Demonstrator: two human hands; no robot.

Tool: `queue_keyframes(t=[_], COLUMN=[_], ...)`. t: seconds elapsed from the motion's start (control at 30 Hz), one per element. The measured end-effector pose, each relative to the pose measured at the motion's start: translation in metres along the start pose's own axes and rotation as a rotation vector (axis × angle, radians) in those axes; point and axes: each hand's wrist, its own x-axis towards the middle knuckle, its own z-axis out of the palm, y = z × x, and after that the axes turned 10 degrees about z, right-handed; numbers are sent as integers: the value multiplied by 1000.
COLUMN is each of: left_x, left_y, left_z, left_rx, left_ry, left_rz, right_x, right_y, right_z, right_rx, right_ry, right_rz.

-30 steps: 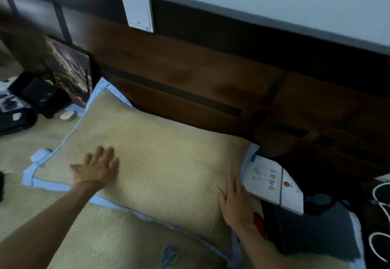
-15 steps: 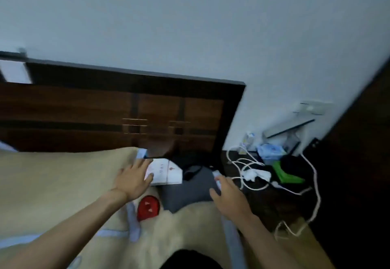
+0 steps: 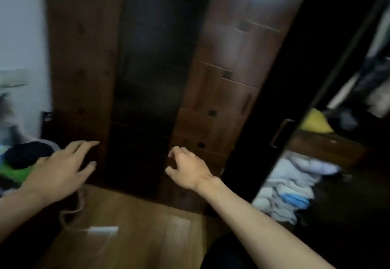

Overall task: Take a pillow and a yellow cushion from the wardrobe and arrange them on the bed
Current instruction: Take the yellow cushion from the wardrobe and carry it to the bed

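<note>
Both hands are empty here. The left hand (image 3: 61, 167) is spread wide with the fingers loose, and the right hand (image 3: 187, 167) is half-curled, holding nothing, both hanging in front of the closed dark wood wardrobe (image 3: 223, 91) doors.

The yellow cushion (image 3: 316, 122) is off to the right and higher than the hands, sitting on a shelf inside the open section, past the edge of the open door (image 3: 280, 110) with the metal handle. Only a corner of it shows (the picture is pretty blurry, so I can't tell which way its long side runs). Below it is a pile of pale folded laundry (image 3: 291, 186).

The right hand is clearly the nearer one, so I'd guess it leads the reach: up and to the right, around that door edge. The left has to cross the whole wardrobe front to help.

No bed in view right now, just wood floor (image 3: 126, 237) underfoot.
</note>
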Motion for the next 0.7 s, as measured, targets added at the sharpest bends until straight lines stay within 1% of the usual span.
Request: queue_keyframes(t=[0.03, 0.1, 0.13, 0.17, 0.23, 0.3, 0.33, 0.4, 0.43, 0.5, 0.57, 0.7], left_x=[30, 79, 95, 107, 125, 144, 161, 204, 226, 276, 326, 417], left_y=[33, 120, 171, 222, 321, 416, 462, 551, 594, 665, 722, 797], left_z=[-3, -7, -10, -12, -9, 11, 24, 57, 75, 109, 135, 183], left_rx=[33, 184, 221, 229, 220, 173, 148, 63, 34, 39, 72, 232], left_ry=[-2, 41, 31, 16, 41, 76, 124, 210, 204, 133, 58, -53], left_rz=[89, 383, 526, 645, 842, 1030, 1085, 1083, 1042, 928, 822, 776], right_x=[0, -17, -31, -45, -68, -79, -77, -68, -63, -50, -33, -5], right_y=[28, 79, 104, 129, 190, 273, 321, 417, 459, 532, 586, 651], right_z=[-22, -59, -78, -97, -134, -168, -186, -216, -228, -248, -268, -312], right_rx=[0, 14, 24, 28, 7, -21, -41, -99, -140, -171, -178, -141], right_ry=[68, 182, 234, 277, 352, 395, 410, 409, 402, 390, 382, 348], right_rz=[46, 143, 200, 269, 397, 518, 582, 664, 680, 702, 700, 739])
